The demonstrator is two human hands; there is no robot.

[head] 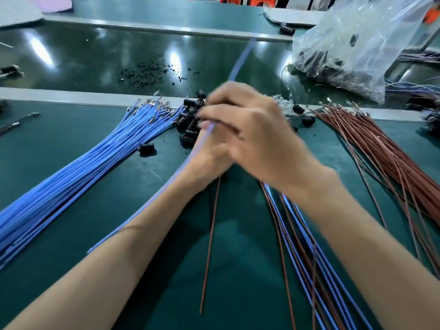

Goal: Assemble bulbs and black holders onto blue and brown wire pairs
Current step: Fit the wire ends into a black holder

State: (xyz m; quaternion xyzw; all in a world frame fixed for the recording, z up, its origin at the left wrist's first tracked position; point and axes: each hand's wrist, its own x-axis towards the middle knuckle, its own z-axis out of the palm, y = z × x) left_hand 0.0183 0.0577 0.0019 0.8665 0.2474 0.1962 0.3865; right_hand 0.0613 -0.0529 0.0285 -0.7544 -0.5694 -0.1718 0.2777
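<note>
Both forearms come in from the bottom and meet mid-frame, motion-blurred. The right hand [257,129] lies over the left hand [209,156], knuckles up and fingers curled, fingertips pinching one blue wire [240,60]. The wire runs up past the hands and trails down along the left forearm. The left hand's fingers are hidden under the right, so its grip cannot be told. One brown wire [212,234] hangs from under the hands toward the body. The pile of black holders [190,115] sits just beyond the fingertips, too clumped to count; one stray holder [146,148] lies left of the hands. Clear bulbs [282,103] show just past the right hand, count unclear. There is one blue wire bundle [71,167] left of the left arm and one brown wire bundle [392,158] right of the right arm. Mixed blue-brown wire pairs [309,246] run under the right forearm. One plastic bag [357,44] sits far beyond the right hand, all on the green mat [119,222].
</note>
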